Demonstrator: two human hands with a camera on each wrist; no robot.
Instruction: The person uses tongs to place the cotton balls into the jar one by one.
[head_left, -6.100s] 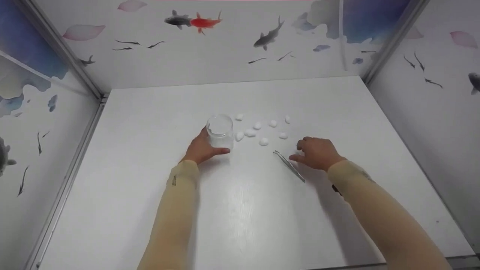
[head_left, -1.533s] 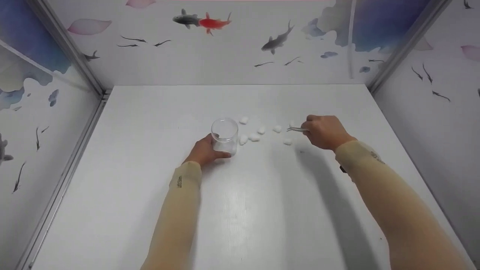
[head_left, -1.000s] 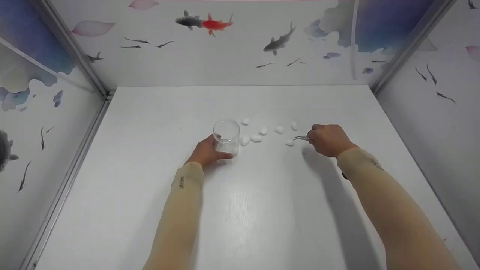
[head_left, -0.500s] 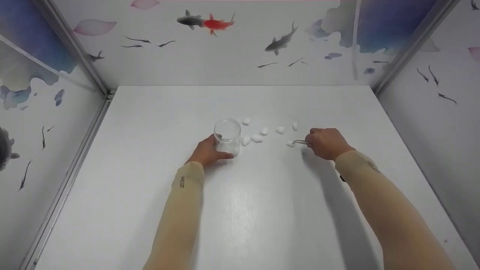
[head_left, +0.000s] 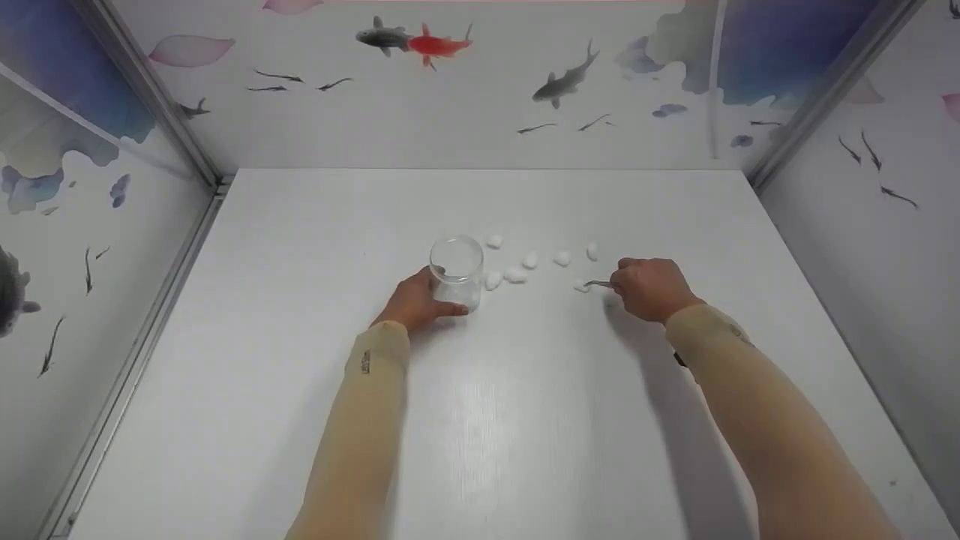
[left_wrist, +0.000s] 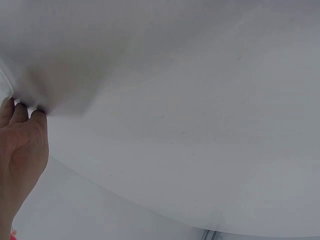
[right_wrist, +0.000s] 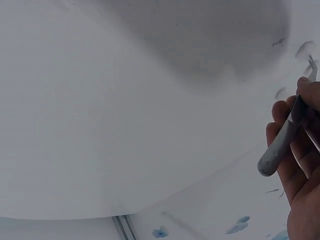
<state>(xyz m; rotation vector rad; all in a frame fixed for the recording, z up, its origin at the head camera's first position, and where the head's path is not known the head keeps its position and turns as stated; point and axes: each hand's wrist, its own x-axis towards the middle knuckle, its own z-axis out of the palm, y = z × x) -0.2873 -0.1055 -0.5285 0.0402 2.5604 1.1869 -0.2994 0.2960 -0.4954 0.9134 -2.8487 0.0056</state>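
My left hand [head_left: 412, 301] grips a clear, open-topped jar [head_left: 457, 279] on the white table, thumb across the front and fingers round the far side. Only a pale sliver of the jar [left_wrist: 5, 82] shows in the left wrist view. In my right hand [head_left: 654, 289], metal tweezers [head_left: 601, 283] are held between thumb and fingers; their broad rear end [right_wrist: 274, 156] sticks out in the right wrist view. The tips of the tweezers overlap a white cotton ball [head_left: 580, 286] at the front right of the group. My right fingertips are partly hidden in the head view.
Several other cotton balls lie between the jar and the tweezers, one [head_left: 493, 280] right beside the jar and another [head_left: 592, 251] farthest right. White panels with painted fish [head_left: 566, 79] enclose the white table [head_left: 480, 420] at the back and sides.
My right hand has picked up the tweezers from the table and come down and left to the front-right cotton ball. One front cotton ball has left the table. My left hand stays on the jar.
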